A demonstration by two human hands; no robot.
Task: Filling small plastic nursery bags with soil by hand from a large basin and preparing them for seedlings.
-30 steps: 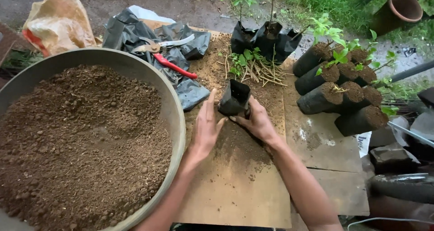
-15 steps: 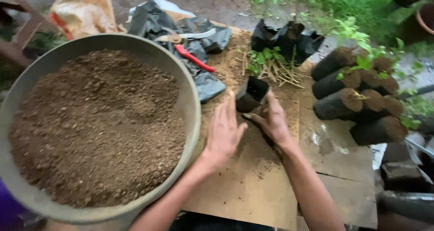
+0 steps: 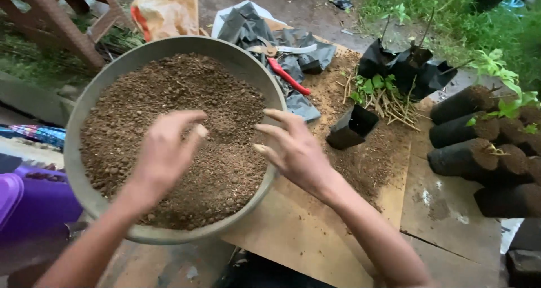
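Both hands, the left hand (image 3: pixel 166 147) and the right hand (image 3: pixel 293 153), are held apart, open and empty, over the soil (image 3: pixel 169 130) in the basin (image 3: pixel 84 105), the right nearer the basin's right rim.

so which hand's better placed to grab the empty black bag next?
Probably right. The right hand hovers at the basin's near edge, on the bag's side. The left hand is over the soil, farther away.

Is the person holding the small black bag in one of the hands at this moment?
No, the small black bag stands alone on the board, while the left hand and right hand are both empty over the soil basin.
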